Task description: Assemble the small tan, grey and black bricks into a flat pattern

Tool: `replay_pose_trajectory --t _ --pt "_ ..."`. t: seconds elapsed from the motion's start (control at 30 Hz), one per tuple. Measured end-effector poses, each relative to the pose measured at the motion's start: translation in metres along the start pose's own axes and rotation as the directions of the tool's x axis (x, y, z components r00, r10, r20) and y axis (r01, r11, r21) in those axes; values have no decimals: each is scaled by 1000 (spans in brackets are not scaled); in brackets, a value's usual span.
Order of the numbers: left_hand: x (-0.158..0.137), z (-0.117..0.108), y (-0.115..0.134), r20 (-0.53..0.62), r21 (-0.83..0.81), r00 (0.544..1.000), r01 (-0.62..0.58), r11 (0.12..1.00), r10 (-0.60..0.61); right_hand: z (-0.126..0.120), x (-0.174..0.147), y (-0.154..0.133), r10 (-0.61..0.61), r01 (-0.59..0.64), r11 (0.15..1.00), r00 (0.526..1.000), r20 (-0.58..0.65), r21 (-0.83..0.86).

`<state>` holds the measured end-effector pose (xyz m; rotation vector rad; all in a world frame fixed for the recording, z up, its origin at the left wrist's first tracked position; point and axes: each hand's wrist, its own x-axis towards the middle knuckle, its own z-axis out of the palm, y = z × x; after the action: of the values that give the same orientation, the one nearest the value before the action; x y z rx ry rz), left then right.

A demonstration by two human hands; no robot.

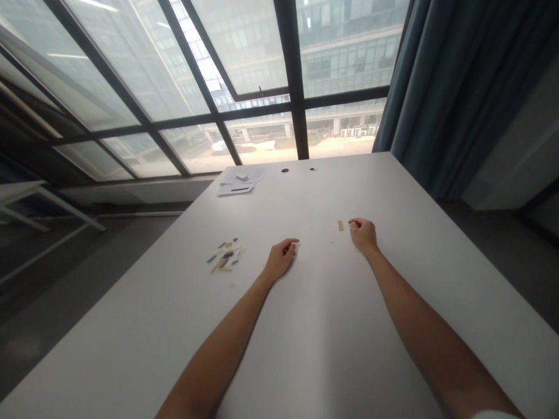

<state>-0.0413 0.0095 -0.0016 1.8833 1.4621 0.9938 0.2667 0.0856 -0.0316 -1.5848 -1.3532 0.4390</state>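
Note:
My left hand (280, 259) rests on the white table (279, 337), with its index finger stretched out and its thumb a little apart. Nothing shows between those fingers. To its left lies a loose pile of small building pieces (226, 256), some tan and some dark grey. My right hand (364, 234) is at the table's right half, loosely curled, its index fingertip pointing left and holding nothing that I can see. Just beyond that fingertip lies a small flat tan piece (340, 225), apart from the hand.
Papers (238, 181) with a dark strip and a small white item lie at the far left of the table. Two cable holes (285, 170) sit by the far edge. Behind are large windows and, at right, a blue curtain (419, 99).

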Motion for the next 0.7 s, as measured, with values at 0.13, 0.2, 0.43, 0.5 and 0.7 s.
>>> replay_pose_trajectory --t 0.13,0.2,0.43,0.5,0.7 --pt "0 0 1 10 16 1000 -6 1000 6 -2 -1 -2 0 0 1000 1000 22 -13" --pt "0 0 2 12 26 1000 -8 1000 8 -2 -2 -2 -6 7 1000 1000 27 -28" --pt "0 1 -1 20 43 1000 -19 999 18 -2 -2 0 -32 34 999 999 44 -43" --pt "0 2 -2 22 50 1000 -22 999 21 -2 -2 0 -39 41 998 998 43 -40" --pt "0 0 -1 33 62 999 -18 998 16 -1 -2 -1 -39 41 998 998 52 -42"
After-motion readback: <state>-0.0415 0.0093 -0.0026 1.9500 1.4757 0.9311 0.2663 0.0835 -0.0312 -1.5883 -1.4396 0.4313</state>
